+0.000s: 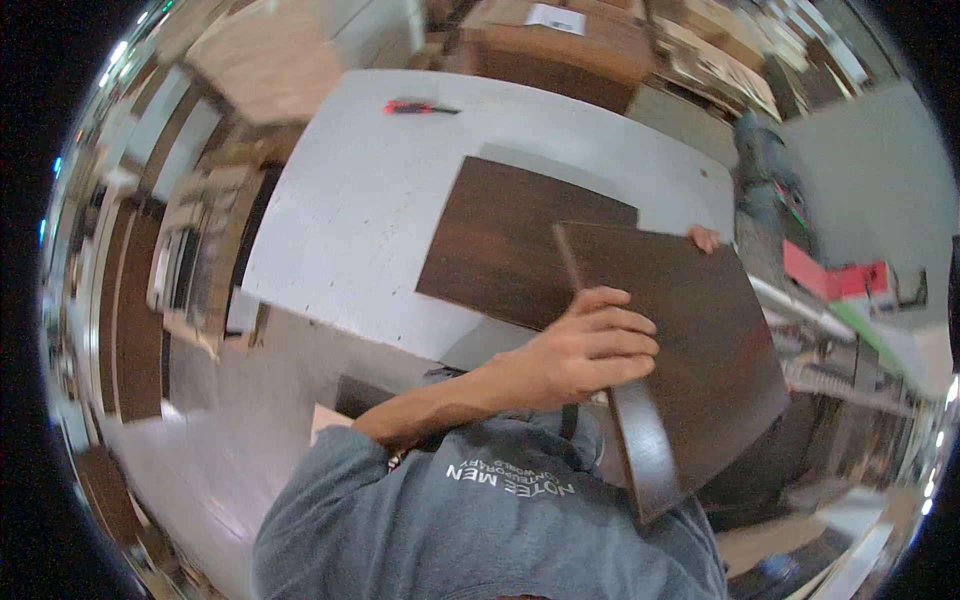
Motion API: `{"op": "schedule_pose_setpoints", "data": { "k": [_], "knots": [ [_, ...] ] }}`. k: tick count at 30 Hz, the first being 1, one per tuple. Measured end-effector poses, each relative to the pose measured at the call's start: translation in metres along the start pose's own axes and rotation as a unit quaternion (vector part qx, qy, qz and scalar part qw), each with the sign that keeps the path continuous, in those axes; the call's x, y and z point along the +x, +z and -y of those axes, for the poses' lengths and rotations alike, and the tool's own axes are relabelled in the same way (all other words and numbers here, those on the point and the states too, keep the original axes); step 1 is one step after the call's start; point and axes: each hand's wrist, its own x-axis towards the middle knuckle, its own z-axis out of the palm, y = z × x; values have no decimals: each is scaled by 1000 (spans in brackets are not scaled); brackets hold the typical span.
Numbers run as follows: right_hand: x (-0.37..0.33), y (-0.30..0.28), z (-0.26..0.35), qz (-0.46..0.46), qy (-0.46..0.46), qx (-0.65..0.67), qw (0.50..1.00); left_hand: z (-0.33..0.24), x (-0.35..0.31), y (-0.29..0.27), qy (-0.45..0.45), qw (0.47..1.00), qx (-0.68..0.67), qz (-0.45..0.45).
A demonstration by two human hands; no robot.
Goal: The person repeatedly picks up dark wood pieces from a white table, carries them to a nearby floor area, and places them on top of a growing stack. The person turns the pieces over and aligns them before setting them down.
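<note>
A dark brown wooden panel (700,340) is held up at a tilt in front of my body, to the right of centre. Across its left edge lies my left hand (605,345), fingers over the broad face. Only the fingertips of my right hand (704,239) show, curled over the far edge; the panel hides the rest of it. A second dark brown panel (510,235) lies flat on the white tabletop (340,210), partly covered by the raised one.
A red and black hand tool (420,107) rests on the tabletop's far left. Beyond the table stands a brown box-like stack (560,50) with a white paper on it. Stacked boards (205,240) are at the left, and a pink-red item (835,270) is at the right.
</note>
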Motion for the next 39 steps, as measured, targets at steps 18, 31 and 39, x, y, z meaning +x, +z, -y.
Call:
{"op": "schedule_pose_setpoints", "data": {
  "k": [18, 31, 39],
  "knots": [
    [-4, 68, -30, -48, -29, 62, 997, 21, -26, -11, -142, 956, 177, -186],
    [-157, -41, -110, -6, 205, -199, 958, 139, -133, -99, -557, 767, 65, -313],
    [-142, -33, -52, 146, 96, -655, 735, 195, -201, -105, -548, 780, 274, -133]
  ]
}}
